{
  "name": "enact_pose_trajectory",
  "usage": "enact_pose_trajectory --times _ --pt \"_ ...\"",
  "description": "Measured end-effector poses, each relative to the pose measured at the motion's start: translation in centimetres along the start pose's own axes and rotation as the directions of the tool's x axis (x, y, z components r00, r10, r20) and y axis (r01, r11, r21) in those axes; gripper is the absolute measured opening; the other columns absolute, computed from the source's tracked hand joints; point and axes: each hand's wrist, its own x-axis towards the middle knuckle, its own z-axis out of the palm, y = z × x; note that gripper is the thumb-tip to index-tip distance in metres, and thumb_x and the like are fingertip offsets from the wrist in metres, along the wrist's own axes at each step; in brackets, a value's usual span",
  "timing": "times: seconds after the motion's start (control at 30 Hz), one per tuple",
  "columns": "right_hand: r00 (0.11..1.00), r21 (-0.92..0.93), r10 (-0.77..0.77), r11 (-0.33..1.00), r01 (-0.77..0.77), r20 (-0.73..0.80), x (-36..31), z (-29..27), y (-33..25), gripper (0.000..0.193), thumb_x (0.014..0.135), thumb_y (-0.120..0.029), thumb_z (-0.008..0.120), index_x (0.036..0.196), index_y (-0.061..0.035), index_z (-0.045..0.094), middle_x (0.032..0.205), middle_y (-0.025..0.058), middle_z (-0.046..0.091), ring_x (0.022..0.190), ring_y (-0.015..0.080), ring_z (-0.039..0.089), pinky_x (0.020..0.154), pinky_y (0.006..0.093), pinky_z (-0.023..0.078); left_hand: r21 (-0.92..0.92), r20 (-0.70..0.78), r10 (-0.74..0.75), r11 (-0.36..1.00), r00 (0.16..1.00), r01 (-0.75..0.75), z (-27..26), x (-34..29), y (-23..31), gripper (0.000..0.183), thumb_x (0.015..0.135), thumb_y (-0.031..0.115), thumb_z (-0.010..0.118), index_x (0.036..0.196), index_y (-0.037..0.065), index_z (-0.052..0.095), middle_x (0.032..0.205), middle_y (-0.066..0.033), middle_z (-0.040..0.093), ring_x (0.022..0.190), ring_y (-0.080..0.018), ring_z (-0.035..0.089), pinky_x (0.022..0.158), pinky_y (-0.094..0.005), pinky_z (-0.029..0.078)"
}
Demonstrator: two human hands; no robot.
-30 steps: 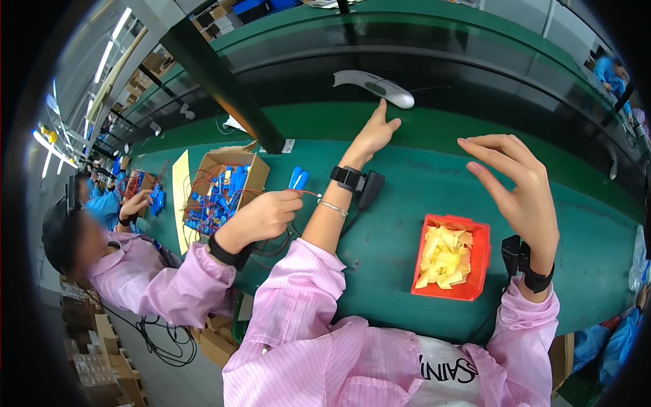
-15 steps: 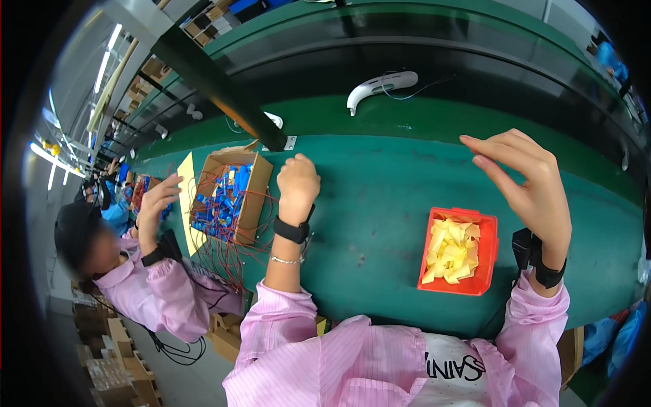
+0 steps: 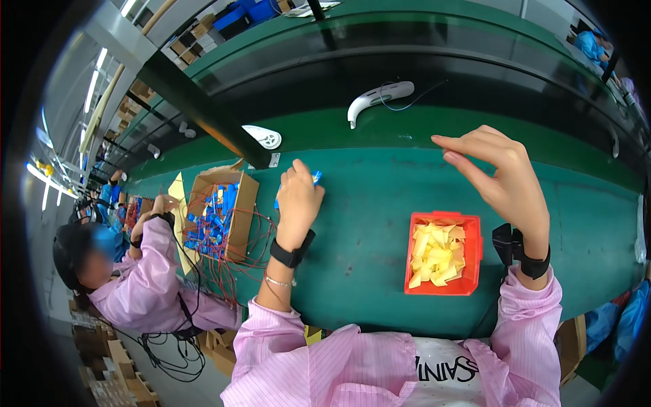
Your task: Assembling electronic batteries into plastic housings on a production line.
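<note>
My left hand [image 3: 299, 201] is closed, with a small glossy blue piece [image 3: 317, 178] showing past its fingers; most of the piece is hidden. Just left of that hand stands an open cardboard box [image 3: 241, 218] full of similar blue pieces [image 3: 215, 216] with thin red wires [image 3: 227, 271] spilling over its side. My right hand [image 3: 500, 178] is raised over the right part of the bench, thumb and forefinger stretched out with a gap between the tips and nothing visible in them. Below it sits a red plastic bin [image 3: 472, 271] holding folded yellow paper pieces [image 3: 437, 254].
The green bench top [image 3: 359, 224] runs across. A dark green post [image 3: 203, 112] rises beyond the box. White curved devices [image 3: 380, 98] lie on the dark strip behind, one white device [image 3: 263, 137] beside the post. At left, a co-worker in a pink sleeve [image 3: 152, 254] sits beside a yellow sheet [image 3: 178, 193].
The blue piece now shows in my left hand. My right hand appears slightly further left in the picture, its fingers still apart. The co-worker's hand has lowered toward the box.
</note>
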Motion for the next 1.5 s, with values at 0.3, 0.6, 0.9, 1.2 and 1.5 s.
enact_pose_trajectory --times 0.3,0.6,0.9,1.2,1.5 --pt "0.928 0.720 0.346 0.608 -0.334 0.139 0.1 2.4 -0.5 0.037 0.093 -0.015 0.069 0.124 0.0047 0.063 0.108 0.0118 0.070 0.099 0.0176 0.067 0.086 0.0340 0.056 -0.877 -0.249 0.252 0.350 0.935 -0.328 -10.3 2.5 13.1 0.028 0.082 0.001 0.073 0.108 -0.004 0.061 0.101 -0.0085 0.065 0.090 -0.0150 0.065 0.082 -0.0281 0.053" --pt "0.899 0.827 0.380 0.561 -0.038 -0.217 0.2 1.1 0.5 0.032 0.093 -0.006 0.067 0.123 0.0056 0.063 0.110 0.0071 0.065 0.099 0.0136 0.064 0.084 0.0284 0.056 -0.820 -0.496 0.088 0.279 0.864 -0.499 -10.9 4.2 17.9 0.013 0.084 -0.004 0.070 0.097 -0.003 0.072 0.090 -0.0107 0.071 0.081 -0.0183 0.070 0.071 -0.0279 0.056" --pt "0.878 0.605 0.323 0.795 -0.049 -0.354 0.1 1.5 0.4 0.033 0.089 -0.005 0.070 0.120 0.0041 0.066 0.107 0.0112 0.068 0.095 0.0157 0.066 0.081 0.0280 0.057 -0.849 -0.471 0.041 0.249 0.881 -0.466 -10.2 4.4 17.6 0.007 0.082 -0.003 0.071 0.089 -0.003 0.069 0.080 -0.0083 0.069 0.071 -0.0155 0.068 0.066 -0.0257 0.053" --pt "0.875 0.767 0.394 0.640 -0.042 -0.280 0.0 2.2 0.4 0.035 0.092 -0.008 0.068 0.124 0.0078 0.062 0.110 0.0105 0.068 0.096 0.0142 0.065 0.084 0.0298 0.057 -0.967 -0.252 0.067 0.021 0.965 -0.254 -9.2 4.6 17.4 0.008 0.090 0.003 0.063 0.094 -0.003 0.062 0.084 -0.0057 0.065 0.075 -0.0114 0.062 0.071 -0.0247 0.050" --pt "0.786 0.948 0.580 0.319 0.022 -0.213 0.6 0.7 0.8 0.036 0.100 -0.018 0.058 0.127 0.0057 0.059 0.116 0.0125 0.066 0.100 0.0179 0.066 0.085 0.0348 0.057 -0.958 -0.175 0.175 -0.256 0.969 -0.126 -9.3 4.9 17.5 0.016 0.100 0.015 0.051 0.101 0.000 0.055 0.108 -0.0158 0.066 0.098 -0.0198 0.065 0.090 -0.0325 0.049"
